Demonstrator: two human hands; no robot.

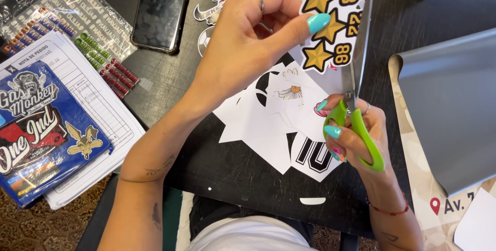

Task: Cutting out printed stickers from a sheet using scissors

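The dark table (243,178) in front of you carries loose paper cut-outs, and a patterned floor shows below its near edge. Your left hand (243,49) is raised over the middle of the table; its grip is closed, thumb and fingers pinching the left edge of a white sticker sheet (330,18) printed with gold stars and gold numerals on black. Your right hand (356,132) is at the lower right of that sheet, its grip closed through the loops of a pair of green-handled scissors (356,90). The scissor blades point up and away from you and run along the right edge of the sticker sheet; whether the blades are parted cannot be told from this view. Directly below both hands lies a pile of white cut-outs (274,127), some with black numerals. A black phone (160,8) lies face up at the far left of the table. Beside it lies a clear bag of lettering strips (77,28), and nearer you a printed form (98,111) with a blue graphic sheet (46,127) on top. A grey vinyl sheet (454,106) curls up at the right.
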